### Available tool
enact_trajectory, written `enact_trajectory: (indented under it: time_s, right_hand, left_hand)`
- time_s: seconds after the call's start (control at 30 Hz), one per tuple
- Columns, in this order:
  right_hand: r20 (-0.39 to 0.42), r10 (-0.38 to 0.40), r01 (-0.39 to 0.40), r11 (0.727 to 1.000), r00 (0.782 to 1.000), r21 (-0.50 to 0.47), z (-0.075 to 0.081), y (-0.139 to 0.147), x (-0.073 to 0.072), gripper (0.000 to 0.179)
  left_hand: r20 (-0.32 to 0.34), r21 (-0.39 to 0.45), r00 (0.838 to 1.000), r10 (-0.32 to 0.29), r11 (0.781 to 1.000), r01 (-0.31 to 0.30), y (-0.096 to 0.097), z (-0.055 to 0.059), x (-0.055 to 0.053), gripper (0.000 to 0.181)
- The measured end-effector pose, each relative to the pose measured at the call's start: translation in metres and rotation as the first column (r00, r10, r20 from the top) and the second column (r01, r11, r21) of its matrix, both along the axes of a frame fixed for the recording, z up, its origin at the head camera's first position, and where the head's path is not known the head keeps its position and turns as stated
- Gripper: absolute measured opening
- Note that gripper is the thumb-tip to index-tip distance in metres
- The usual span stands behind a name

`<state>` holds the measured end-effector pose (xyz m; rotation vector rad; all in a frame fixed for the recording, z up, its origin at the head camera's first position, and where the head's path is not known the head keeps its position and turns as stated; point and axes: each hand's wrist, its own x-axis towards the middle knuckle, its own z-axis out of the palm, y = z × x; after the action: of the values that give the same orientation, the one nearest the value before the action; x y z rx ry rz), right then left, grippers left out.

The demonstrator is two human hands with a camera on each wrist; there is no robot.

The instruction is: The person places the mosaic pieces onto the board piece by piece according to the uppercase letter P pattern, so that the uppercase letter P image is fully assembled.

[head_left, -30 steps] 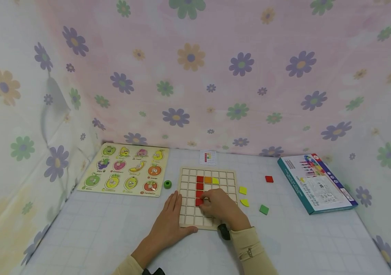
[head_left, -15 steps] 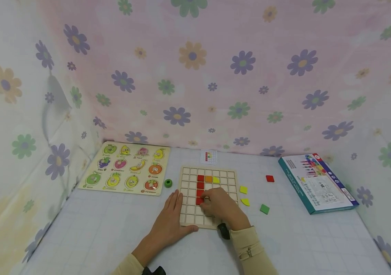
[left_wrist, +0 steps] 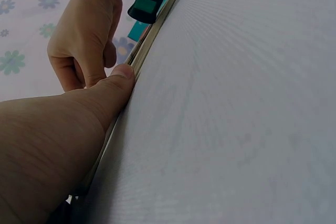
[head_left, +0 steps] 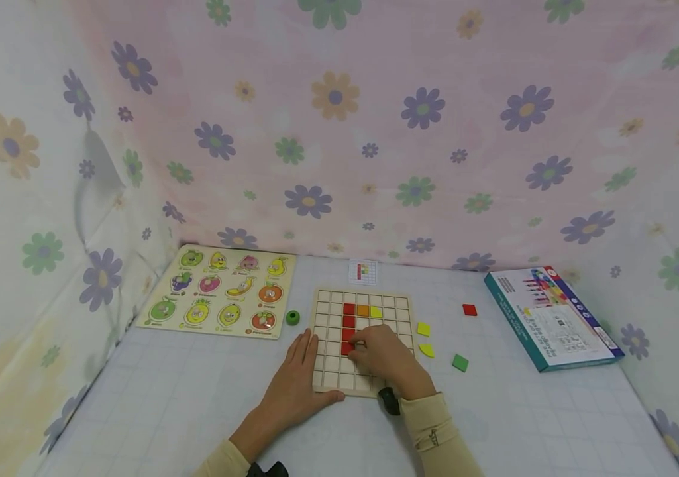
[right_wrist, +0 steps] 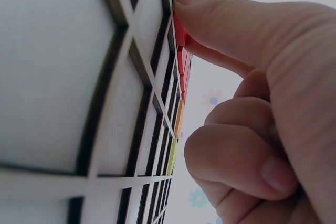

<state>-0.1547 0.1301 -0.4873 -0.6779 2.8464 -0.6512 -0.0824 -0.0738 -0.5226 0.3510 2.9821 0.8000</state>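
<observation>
A wooden grid board (head_left: 328,366) lies flat in the head view. Several red square tiles fill a column in it, with an orange tile (head_left: 363,310) and a yellow rounded tile (head_left: 375,311) beside the top one. My right hand (head_left: 383,354) pinches the lowest red tile (right_wrist: 179,29) at its cell with thumb and index finger, the other fingers curled in. Along the board's lower left corner rests my left hand (head_left: 293,387), its fingers straight against the left side and its thumb (left_wrist: 122,72) at the front edge.
Right of the board lie a yellow square (head_left: 423,328), a yellow rounded piece (head_left: 426,350), a green tile (head_left: 460,362) and a red tile (head_left: 470,310). A pattern card (head_left: 363,271) sits behind it. A fruit puzzle (head_left: 214,291), green bead (head_left: 293,318) and box (head_left: 554,318) flank it.
</observation>
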Motion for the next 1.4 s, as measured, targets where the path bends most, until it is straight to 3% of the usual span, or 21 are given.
enact_trajectory:
  time_s: [0.7,0.97,1.23,1.4]
  right_hand:
    - [0.014,-0.018,0.019,0.999,1.000,-0.042,0.002,0.005,-0.001,0.027]
    - [0.073,-0.120,0.127,0.986,0.990,-0.107,0.012,0.023,-0.003,0.029]
    - [0.155,-0.276,0.296,0.946,0.949,-0.131,0.017,0.062,-0.010,0.034]
    - [0.169,-0.311,0.337,0.928,0.935,-0.159,0.017,0.095,-0.016,0.035]
  left_hand:
    - [0.010,0.006,1.000,0.004,1.000,-0.004,0.000,-0.002,-0.001,0.121]
    - [0.032,0.006,0.999,0.005,1.000,-0.005,0.000,-0.002,-0.002,0.121]
    - [0.023,-0.001,1.000,0.003,1.000,-0.003,0.001,-0.001,-0.002,0.121]
    - [0.026,0.004,1.000,0.009,1.000,-0.009,0.001,-0.002,-0.002,0.122]
